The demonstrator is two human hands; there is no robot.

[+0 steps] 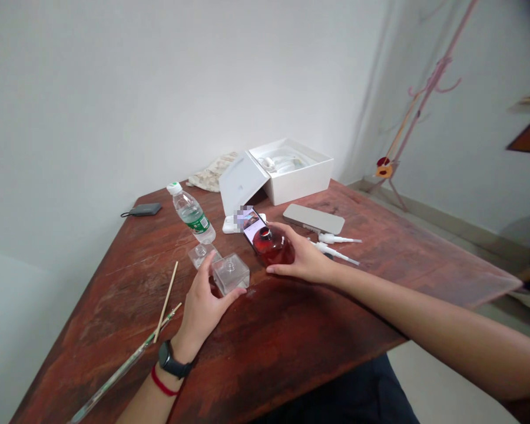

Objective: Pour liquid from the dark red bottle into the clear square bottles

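My left hand (201, 312) curls round a clear square glass bottle (232, 272) standing on the reddish wooden table (291, 341), thumb on its right side and fingers on its left. My right hand (302, 259) wraps round a round red glass bottle (272, 245) just to the right of the clear one. A second small clear bottle (200, 254) stands behind my left fingers. A phone (251, 224) lies tilted right behind the red bottle.
A plastic water bottle (191, 214) leans at the back left beside a dark small case (145, 209). An open white box (287, 171) stands at the back, with a grey flat case (313, 218) and two white pump nozzles (335, 244) to the right. Thin sticks (165, 303) lie at left.
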